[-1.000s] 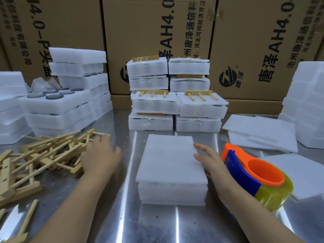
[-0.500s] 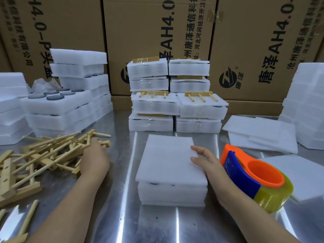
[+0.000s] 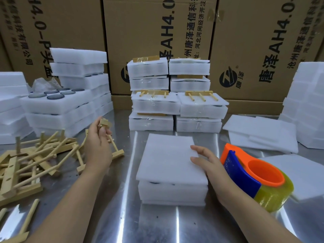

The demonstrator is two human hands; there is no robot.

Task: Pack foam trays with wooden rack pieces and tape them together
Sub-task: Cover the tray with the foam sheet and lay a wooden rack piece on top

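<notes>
The step in hand appears to be fetching a rack piece for the bundle. The left hand [image 3: 98, 148] has its fingers curled round a small pale wooden rack piece [image 3: 104, 123], a flat bar with dowel pegs, held above the loose pile of similar wooden pieces [image 3: 43, 155] on the left of the shiny metal table [image 3: 112, 216]. To do it well, the piece should probably be lifted clear of the tangled pegs below so none drags along. It should then be laid flat and centred on the stack of white foam trays [image 3: 171, 190], as on the finished taped bundles [image 3: 154, 104] at the back. The right hand [image 3: 207, 163] lies flat, fingers straight, on the right edge of the thin white foam cover sheet [image 3: 164, 155] topping that stack; pressing there should stop the light sheet sliding. The stack stands mid-table, straight ahead of the person. Its cover overhangs slightly, and a dark sliver shows in the gap beneath. The orange and blue tape dispenser [image 3: 245, 172] with its yellowish roll sits just beside the right wrist.
</notes>
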